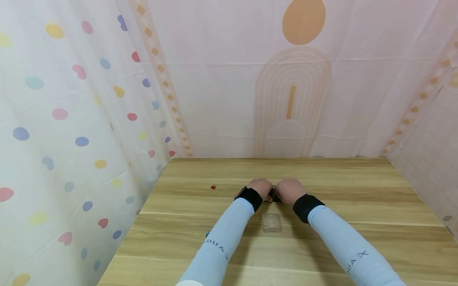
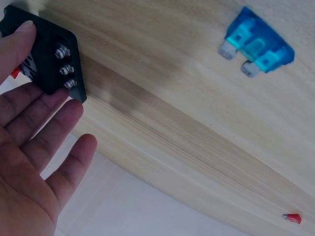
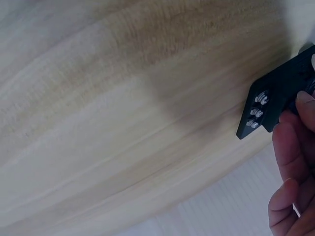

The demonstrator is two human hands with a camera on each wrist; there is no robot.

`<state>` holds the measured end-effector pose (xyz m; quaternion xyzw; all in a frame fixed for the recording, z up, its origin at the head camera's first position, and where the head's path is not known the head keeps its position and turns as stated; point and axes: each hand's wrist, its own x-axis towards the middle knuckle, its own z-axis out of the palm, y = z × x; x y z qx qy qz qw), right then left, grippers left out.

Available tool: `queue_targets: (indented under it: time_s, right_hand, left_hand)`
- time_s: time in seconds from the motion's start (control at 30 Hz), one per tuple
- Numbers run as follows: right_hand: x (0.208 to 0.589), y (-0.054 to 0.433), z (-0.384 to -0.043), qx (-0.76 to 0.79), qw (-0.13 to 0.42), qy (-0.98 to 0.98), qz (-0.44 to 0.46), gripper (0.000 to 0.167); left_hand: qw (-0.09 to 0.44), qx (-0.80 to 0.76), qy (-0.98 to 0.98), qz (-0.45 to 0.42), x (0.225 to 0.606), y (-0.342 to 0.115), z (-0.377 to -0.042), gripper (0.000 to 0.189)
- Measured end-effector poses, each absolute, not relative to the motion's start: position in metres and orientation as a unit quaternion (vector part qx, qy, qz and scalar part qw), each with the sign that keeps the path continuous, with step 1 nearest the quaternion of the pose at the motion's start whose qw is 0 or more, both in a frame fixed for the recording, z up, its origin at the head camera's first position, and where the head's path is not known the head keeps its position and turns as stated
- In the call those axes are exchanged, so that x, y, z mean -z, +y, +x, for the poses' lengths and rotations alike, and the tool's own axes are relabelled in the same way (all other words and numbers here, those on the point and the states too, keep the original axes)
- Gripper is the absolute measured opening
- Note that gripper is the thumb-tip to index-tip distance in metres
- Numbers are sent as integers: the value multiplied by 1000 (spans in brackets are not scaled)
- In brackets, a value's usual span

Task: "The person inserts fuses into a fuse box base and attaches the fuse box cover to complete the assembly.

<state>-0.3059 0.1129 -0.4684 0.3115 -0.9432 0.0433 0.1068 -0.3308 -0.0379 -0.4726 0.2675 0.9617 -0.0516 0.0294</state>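
Both hands meet over a black fuse block (image 1: pixel 276 195) near the middle of the table. My left hand (image 1: pixel 260 187) holds one side of it, thumb on top and fingers along the edge, the smaller fingers spread away. A row of silver screw terminals (image 2: pixel 65 69) runs along the block's end. From the other side my right hand (image 1: pixel 290 191) grips at the block's middle with thumb and fingertips; I cannot tell whether a small part is pinched there. A bit of red (image 2: pixel 15 73) shows beside the block under the left thumb.
A clear plastic cover (image 1: pixel 272 223) lies nearer to me, between the forearms. To the left are a blue blade fuse (image 2: pixel 261 43), partly behind the left sleeve in the head view, and a small red fuse (image 1: pixel 213 186) farther back. Curtains hang behind and beside the table.
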Motion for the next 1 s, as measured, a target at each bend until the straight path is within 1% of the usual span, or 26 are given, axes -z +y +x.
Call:
queue_targets:
  time_s: [0.17,0.3,0.43,0.57,0.73,0.8,0.93,1.0]
  right_hand:
    - [468,112,-303,-60,101,-948,297,27]
    - [468,112,-302,-75,85,-952,284,23]
    - [466,114,-304,-89,64,-956,273,23]
    - [462,116,-306,-90,50,-960,262,24]
    - [455,121,-307,-89,35,-967,237,21]
    - [454,123,-308,-87,34,-971,222,26]
    - [455,127,-309,-80,36,-975,204,52]
    - [456,128,-310,-74,34,-976,200,60]
  left_hand:
    - [25,58,960,272,474,-40,-332,29]
    - [41,41,962,267,470,-41,-331,30]
    - [57,20,966,253,464,-44,-329,29]
    - [53,20,968,246,464,-50,-333,29]
    - [65,27,970,231,463,-58,-341,28]
    - [69,31,972,223,459,-61,-343,34]
    - [71,36,974,211,453,-70,-344,45]
    - [73,27,976,205,450,-75,-345,45]
